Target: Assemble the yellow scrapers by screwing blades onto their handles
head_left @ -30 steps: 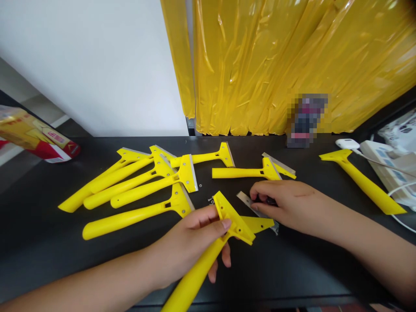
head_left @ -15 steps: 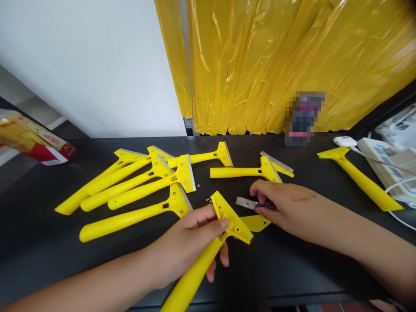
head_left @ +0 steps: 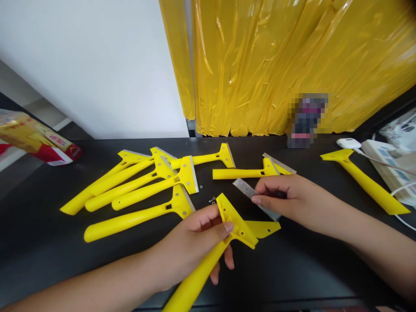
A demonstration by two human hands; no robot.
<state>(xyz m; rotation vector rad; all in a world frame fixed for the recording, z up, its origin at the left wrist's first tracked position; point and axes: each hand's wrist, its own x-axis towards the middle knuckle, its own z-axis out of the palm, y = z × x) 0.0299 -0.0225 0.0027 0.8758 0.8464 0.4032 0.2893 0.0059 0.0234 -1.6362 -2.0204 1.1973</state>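
At the near middle of the bench (head_left: 308,268), the left hand (head_left: 203,236) has its thumb and fingers closed around the neck of a bare yellow scraper (head_left: 195,277), whose head points to the far side and carries no blade. To its right, the right hand (head_left: 292,195) pinches a metal blade (head_left: 243,188) between thumb and fingers; something dark shows by its fingers, too hidden to name. A loose yellow plate (head_left: 266,228) sticks out to the right from behind the held head. Tiny screws (head_left: 212,200) lie just beyond the left hand, too small to count, and a small nut (head_left: 201,186) lies farther off. The bench is black and smooth; at its far side stand a white panel (head_left: 97,65) on the left and wrinkled yellow film (head_left: 276,56) on the right, with a blurred-out object (head_left: 305,121) before the film. Six bladed scrapers (head_left: 146,193) lie on the left and far middle, several overlapping. Beyond the right hand is one more scraper (head_left: 238,173), with one bladed yellow piece (head_left: 289,169) beside its head. Far right are one separate yellow handle (head_left: 367,184) and one white power strip (head_left: 386,164); one red-and-gold packet (head_left: 42,134) is at far left.
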